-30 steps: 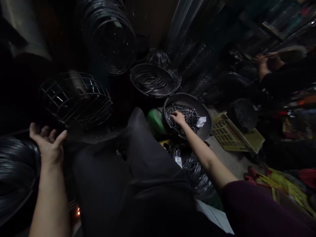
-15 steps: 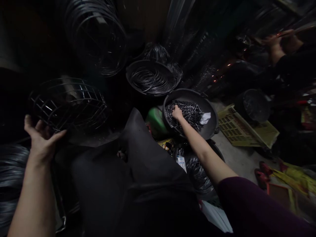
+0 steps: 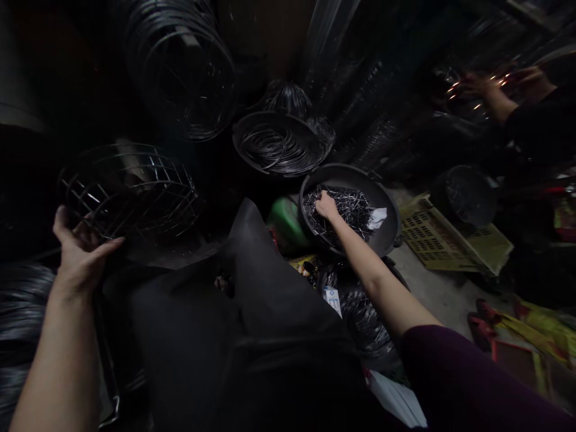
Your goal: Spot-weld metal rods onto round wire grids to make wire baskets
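Note:
My left hand (image 3: 83, 249) is at the near left side of a round wire basket (image 3: 135, 198). Its thumb and fingers are spread, and the fingertips appear to touch the wires. My right hand (image 3: 326, 206) reaches into a dark round pan (image 3: 382, 231), fingers closed among a heap of short metal wire pieces (image 3: 353, 207). What sits between those fingers is too dark to see clearly, but they seem to pinch some wire pieces. White paper (image 3: 377, 218) lies beside the heap.
Behind the pan, another pan holds coiled wire (image 3: 274, 147). A green container (image 3: 285, 222) stands beside my dark apron (image 3: 270, 288). On the right are a yellow plastic crate (image 3: 436, 240) and another person's hands (image 3: 499, 96) near glowing sparks. Wire rings (image 3: 180, 72) hang at the upper left.
My left hand has shifted slightly right against the basket. My right hand stays in the heap. The view has moved a little. Sparks near the other person's hands are brighter.

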Demonstrator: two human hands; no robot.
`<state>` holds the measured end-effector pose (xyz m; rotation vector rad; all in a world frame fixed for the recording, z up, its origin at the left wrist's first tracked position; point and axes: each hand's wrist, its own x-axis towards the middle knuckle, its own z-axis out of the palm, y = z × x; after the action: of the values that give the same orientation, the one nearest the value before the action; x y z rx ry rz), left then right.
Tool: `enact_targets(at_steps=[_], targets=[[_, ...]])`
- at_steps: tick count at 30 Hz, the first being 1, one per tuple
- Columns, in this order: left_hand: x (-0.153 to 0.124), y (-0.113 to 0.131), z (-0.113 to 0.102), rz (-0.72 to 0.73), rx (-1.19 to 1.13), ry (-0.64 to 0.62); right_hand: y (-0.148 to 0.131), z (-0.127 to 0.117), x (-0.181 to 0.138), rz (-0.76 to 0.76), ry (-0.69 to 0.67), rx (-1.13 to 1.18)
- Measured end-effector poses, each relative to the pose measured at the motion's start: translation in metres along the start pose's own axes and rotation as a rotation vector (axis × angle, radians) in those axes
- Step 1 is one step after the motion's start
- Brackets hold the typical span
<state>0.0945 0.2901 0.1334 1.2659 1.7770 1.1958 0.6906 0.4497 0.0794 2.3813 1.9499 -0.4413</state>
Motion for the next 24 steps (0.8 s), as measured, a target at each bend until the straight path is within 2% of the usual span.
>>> enact_targets(at_steps=[5,9,13,14,15,17,19,21,24], targets=[[0.001,-0.009,-0.003,0.027,-0.012,-0.008,-0.021,-0.001,0.014,0.037,0.038,0.047],[-0.003,-0.007,0.000,0.010,-0.026,0.049,-0.037,-0.005,0.008,-0.011,0.083,0.114],[-0.015,0.005,0.011,0.013,-0.094,0.089,-0.032,-0.015,-0.012,-0.131,0.218,0.270],[-0.018,0.006,0.013,0.026,-0.090,0.120,-0.030,-0.017,-0.016,-0.164,0.283,0.335],[-0.020,0.007,0.014,0.047,-0.071,0.155,-0.030,-0.020,-0.021,-0.220,0.420,0.478],[-0.027,0.008,0.015,0.071,-0.038,0.207,-0.039,-0.026,-0.037,-0.271,0.448,0.575],[-0.037,0.010,0.014,0.090,-0.001,0.221,-0.060,-0.032,-0.067,-0.317,0.425,0.697],[-0.049,0.015,0.012,0.114,0.015,0.225,-0.089,-0.031,-0.105,-0.396,0.328,0.814],[-0.068,0.023,0.008,0.146,0.021,0.263,-0.130,-0.011,-0.152,-0.573,0.039,0.809]])
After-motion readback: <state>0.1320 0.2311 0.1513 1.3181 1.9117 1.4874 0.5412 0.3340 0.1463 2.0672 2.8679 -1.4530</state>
